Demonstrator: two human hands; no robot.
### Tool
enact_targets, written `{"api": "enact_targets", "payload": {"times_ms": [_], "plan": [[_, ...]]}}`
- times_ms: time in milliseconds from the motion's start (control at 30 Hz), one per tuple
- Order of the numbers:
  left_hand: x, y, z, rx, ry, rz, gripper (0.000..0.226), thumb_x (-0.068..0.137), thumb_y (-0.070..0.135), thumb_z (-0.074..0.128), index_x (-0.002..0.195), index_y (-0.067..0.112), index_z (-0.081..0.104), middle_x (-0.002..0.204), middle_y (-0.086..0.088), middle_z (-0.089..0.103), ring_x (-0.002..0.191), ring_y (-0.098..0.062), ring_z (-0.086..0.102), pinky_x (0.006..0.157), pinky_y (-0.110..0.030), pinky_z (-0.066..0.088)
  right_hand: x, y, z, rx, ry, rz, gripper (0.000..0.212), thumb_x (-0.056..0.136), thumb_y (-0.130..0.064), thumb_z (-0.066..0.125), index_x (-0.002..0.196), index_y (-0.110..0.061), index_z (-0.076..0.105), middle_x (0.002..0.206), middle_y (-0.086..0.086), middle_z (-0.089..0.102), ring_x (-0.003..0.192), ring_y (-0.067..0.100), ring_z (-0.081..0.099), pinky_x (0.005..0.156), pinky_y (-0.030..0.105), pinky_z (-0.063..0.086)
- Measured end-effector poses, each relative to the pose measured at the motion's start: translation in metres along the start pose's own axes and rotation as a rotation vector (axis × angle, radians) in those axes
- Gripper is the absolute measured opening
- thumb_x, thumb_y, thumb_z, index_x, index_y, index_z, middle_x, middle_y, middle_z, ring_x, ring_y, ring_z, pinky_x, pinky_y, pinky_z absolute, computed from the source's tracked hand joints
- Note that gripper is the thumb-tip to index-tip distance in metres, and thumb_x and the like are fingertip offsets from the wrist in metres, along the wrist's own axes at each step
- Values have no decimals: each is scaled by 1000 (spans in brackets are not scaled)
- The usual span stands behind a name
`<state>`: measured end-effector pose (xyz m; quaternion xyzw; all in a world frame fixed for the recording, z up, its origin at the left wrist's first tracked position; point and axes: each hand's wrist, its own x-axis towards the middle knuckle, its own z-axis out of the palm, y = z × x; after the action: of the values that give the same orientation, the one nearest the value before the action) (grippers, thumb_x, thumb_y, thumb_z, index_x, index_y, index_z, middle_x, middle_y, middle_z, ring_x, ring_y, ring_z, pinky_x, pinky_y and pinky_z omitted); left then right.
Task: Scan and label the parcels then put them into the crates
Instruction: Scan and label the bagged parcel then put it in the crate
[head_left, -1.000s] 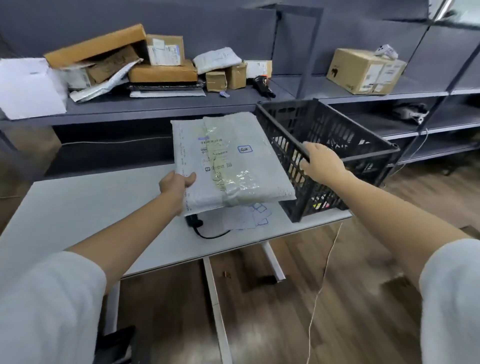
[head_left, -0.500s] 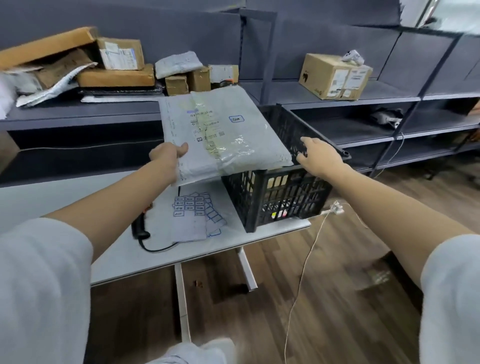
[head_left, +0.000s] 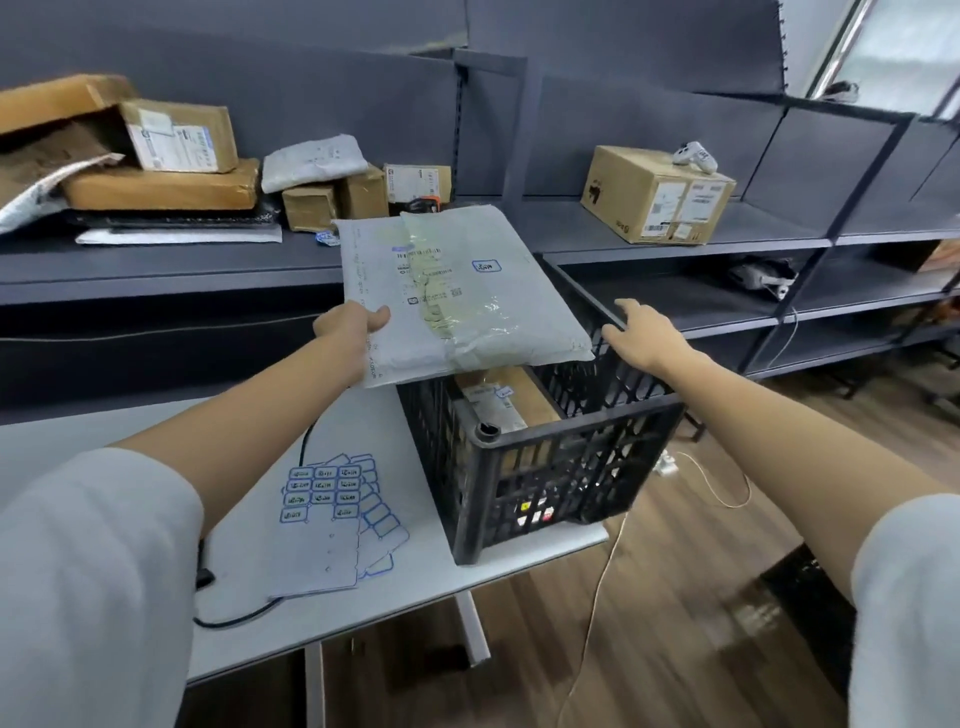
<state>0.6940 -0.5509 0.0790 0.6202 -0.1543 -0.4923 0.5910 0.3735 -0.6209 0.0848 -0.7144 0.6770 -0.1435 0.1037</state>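
Now your left hand (head_left: 349, 328) pinches the mailer (head_left: 457, 291) at its 7 o'clock corner, thumb on top, holding it flat above the crate (head_left: 540, 467). It looks light and soft, with slick taped plastic, so it will likely sag and could slip; a grip further along the near edge would be safer. Your right hand (head_left: 641, 338) rests with spread fingers on the crate's 2 o'clock rim. A box (head_left: 511, 400) already lies inside.

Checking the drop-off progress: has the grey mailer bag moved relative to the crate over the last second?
Yes. The grey mailer bag, gripped by the left hand, has shifted right, from beside the black crate to over its opening.
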Motion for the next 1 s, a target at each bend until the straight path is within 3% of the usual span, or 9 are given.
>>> {"api": "enact_targets", "payload": {"times_ms": [133,267,400,500,633,767,900,1000], "plan": [[22,5,21,71,-28,24,35,76,7,73,106,14,56,100,-2,65,93,-28,63,90,-44,51,33,-8,3,294,-51,88,55,98,-42,38,145,-15,34,129,6,50,118,29,51,90,33,38],[37,7,34,98,-90,3,36,75,7,73,108,12,61,102,-4,70,90,-29,67,84,-47,54,64,-15,11,611,-124,166,59,95,-55,35,128,-8,50,96,0,55,92,19,48,86,34,43],[53,7,45,129,-164,-51,45,72,8,74,115,12,62,101,-6,72,88,-30,70,81,-47,56,83,-12,11,873,-314,236,63,87,-65,49,118,-11,58,111,11,67,96,22,62,91,39,52],[57,5,55,142,-211,-64,41,73,8,73,113,11,64,98,-7,74,86,-29,71,78,-42,57,96,-10,10,1035,-428,227,55,84,-59,60,114,-14,63,108,7,71,95,24,68,76,36,55],[59,7,64,167,-256,-71,40,78,10,71,118,10,62,104,-8,72,92,-29,70,84,-45,55,112,-5,9,1062,-430,214,52,80,-45,72,116,-8,64,102,9,73,92,27,70,77,37,56],[63,9,60,91,-337,-24,28,89,22,61,114,10,62,103,-7,70,80,-22,70,66,-32,57,128,13,-7,951,-386,211,40,78,-45,74,96,-10,64,94,8,72,86,25,69,76,35,55],[84,-3,41,93,-39,120,23,91,21,59,111,10,62,100,-9,68,91,-24,66,68,-37,57,147,40,-22,844,-430,201,50,70,-48,79,103,-13,66,97,7,74,94,29,70,93,45,52],[102,-24,26,385,115,272,28,91,19,57,118,13,63,111,-8,65,99,-23,59,89,-41,53,148,48,-23,747,-428,188,45,74,-43,78,104,-12,64,102,10,72,94,31,69,90,46,52]]}}
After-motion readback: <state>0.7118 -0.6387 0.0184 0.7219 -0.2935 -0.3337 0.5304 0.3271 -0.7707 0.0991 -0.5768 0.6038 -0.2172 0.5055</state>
